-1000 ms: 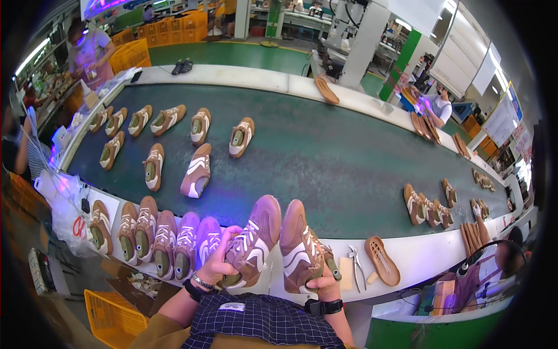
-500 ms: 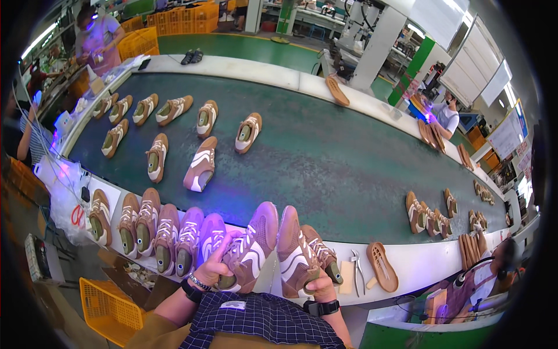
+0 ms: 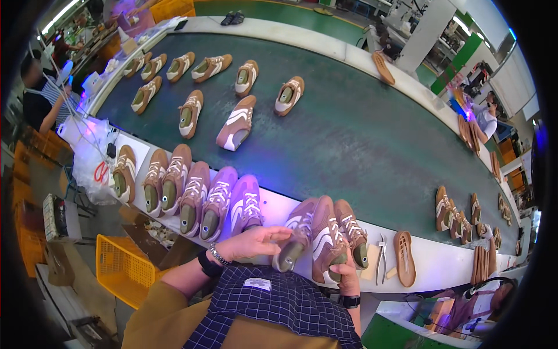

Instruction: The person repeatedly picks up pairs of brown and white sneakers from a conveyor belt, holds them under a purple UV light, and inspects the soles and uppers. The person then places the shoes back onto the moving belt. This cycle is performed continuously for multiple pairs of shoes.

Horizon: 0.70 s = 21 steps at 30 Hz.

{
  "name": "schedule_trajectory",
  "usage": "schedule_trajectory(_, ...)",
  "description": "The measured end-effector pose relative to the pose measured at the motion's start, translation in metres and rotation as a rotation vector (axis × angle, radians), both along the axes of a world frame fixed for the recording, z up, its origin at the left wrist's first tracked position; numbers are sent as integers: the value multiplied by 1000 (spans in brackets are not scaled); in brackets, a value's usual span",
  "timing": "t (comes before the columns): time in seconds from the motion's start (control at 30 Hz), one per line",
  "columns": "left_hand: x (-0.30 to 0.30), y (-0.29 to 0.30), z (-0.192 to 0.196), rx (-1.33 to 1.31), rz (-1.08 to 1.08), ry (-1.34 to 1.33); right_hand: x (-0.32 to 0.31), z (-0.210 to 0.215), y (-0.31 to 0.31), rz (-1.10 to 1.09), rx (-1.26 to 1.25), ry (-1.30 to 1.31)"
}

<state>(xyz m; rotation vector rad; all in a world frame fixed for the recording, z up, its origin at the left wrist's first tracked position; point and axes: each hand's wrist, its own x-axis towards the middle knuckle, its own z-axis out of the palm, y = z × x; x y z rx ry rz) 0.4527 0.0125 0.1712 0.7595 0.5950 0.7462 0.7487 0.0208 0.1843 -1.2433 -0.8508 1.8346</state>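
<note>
My left hand [image 3: 254,243] has its fingers stretched out toward a brown sneaker with white stripes [image 3: 299,228], which is slightly blurred; whether the fingertips touch it I cannot tell. My right hand [image 3: 349,276] is closed round the heel end of a second brown sneaker [image 3: 327,239], toe pointing away from me. Just right of it, another laced sneaker [image 3: 351,228] stands on the white ledge [image 3: 273,200]. To the left of my left hand, several more sneakers, among them a purple-lit one [image 3: 246,202], line the ledge.
Several sneakers [image 3: 236,123] stand on the green conveyor belt [image 3: 325,145]. Pliers [image 3: 381,260] and a tan sole [image 3: 404,259] lie on the ledge at right. A yellow crate [image 3: 119,264] sits below left. Co-workers are at the far left [image 3: 46,99] and far right [image 3: 487,119].
My left hand has loosened from the sneaker it gripped, its fingers now straight. The two sneakers have come closer together. My right hand keeps its sneaker, and the whole view has shifted.
</note>
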Motion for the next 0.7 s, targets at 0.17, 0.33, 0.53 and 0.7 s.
schedule_trajectory(0.17,-17,-14,-10,344,433,996,-5,1,-10,5,-43,-23)
schedule_trajectory(0.33,-13,-38,-33,345,535,1385,-7,-3,-9,-16,-69,14)
schedule_trajectory(0.53,-7,-29,-48,161,621,1235,-12,-3,-5,-13,-43,42)
schedule_trajectory(0.7,-35,-28,-48,-239,636,311,-11,5,-6,22,-24,39)
